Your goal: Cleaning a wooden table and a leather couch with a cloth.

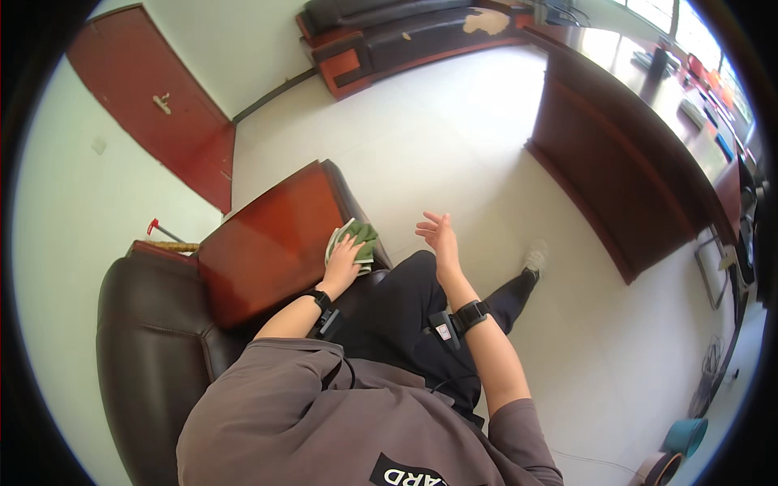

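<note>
My left hand (344, 263) lies on a folded green cloth with a pale edge (365, 241), pressing it against the near right edge of a glossy reddish-brown wooden side table (271, 243). The fingers are bent over the cloth, and its underside is hidden. To the right, my right hand (440, 239) is raised in the air above the floor, fingers apart and nothing in it. Both wrists wear black straps with small devices.
A dark brown leather armchair (150, 340) stands at the left against the table. Ahead are a red door (154, 97) and a worn dark sofa (405, 40). A large wooden desk (624, 162) fills the right. A teal bin (686, 437) and cables (709, 377) lie at the lower right.
</note>
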A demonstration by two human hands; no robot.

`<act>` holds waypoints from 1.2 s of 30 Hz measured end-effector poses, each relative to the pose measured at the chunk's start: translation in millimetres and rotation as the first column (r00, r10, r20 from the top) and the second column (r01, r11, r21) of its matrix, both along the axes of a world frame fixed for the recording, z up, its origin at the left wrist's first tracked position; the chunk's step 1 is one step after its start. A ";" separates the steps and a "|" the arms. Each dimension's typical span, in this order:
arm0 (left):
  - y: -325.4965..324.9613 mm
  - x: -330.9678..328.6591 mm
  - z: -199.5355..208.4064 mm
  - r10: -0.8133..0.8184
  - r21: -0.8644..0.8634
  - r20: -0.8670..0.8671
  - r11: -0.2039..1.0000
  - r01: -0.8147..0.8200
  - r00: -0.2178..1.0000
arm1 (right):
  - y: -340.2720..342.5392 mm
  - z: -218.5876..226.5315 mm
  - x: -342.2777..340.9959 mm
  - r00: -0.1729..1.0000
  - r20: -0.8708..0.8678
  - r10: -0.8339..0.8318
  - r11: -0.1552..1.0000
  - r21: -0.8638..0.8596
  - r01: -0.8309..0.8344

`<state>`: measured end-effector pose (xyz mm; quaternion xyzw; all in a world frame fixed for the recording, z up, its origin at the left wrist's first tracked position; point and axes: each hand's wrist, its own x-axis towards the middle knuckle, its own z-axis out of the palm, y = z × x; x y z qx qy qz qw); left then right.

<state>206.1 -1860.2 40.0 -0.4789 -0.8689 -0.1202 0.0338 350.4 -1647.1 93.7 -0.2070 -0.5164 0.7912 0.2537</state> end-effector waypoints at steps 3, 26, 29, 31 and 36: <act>6.3 -5.4 10.5 0.263 0.137 0.404 0.930 -0.342 0.876 | 12.4 6.0 19.0 0.998 0.063 -0.015 0.999 -0.029 0.017; 104.9 9.1 99.8 -0.054 0.250 0.901 0.875 -0.415 0.430 | 10.9 -0.7 3.4 0.922 -0.387 0.014 0.462 -0.815 -0.349; 96.7 -3.2 100.2 -0.105 0.370 0.341 0.929 -0.031 0.934 | 7.5 -7.6 -17.5 0.931 -0.366 0.011 0.462 -0.824 -0.330; 107.7 -0.9 114.1 -0.425 0.306 0.222 0.885 0.351 0.878 | 7.9 -12.0 -29.7 0.928 -0.372 0.015 0.486 -0.808 -0.332; 115.6 -31.8 125.2 -0.654 0.232 -0.031 0.731 0.642 0.756 | -2.6 -3.8 -47.2 0.962 -0.224 0.154 0.508 -0.817 -0.271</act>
